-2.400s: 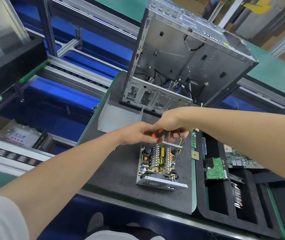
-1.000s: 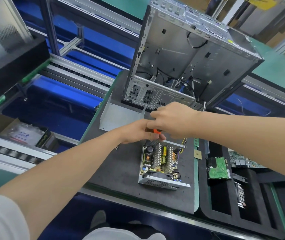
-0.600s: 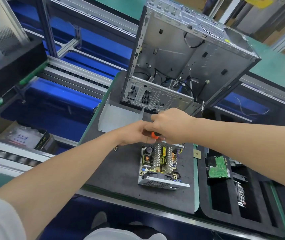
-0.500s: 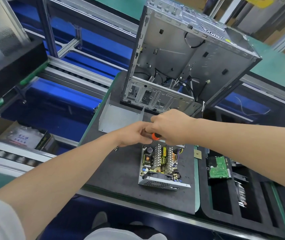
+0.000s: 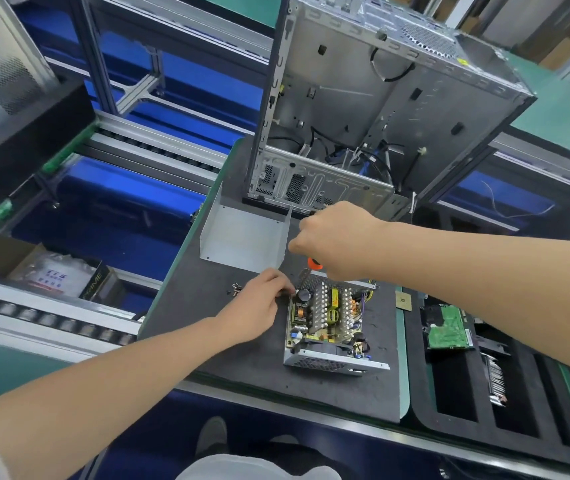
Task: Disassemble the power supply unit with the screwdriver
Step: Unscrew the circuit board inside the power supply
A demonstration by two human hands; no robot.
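Metal cover [image 5: 242, 233] already lies off, beyond our left hand [image 5: 255, 306]. The power supply unit [image 5: 332, 363] sits open just right of that hand, its board [image 5: 325, 313] not yet removed. Our right hand [image 5: 339, 240] grips the screwdriver [image 5: 314, 264]; whether the left one pinches something, we cannot tell.

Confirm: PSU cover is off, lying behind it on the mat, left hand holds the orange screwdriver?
Wrong hand. The head view shows the right hand gripping the orange screwdriver; the left hand is at the PSU's corner. The cover is off, behind it on the mat.
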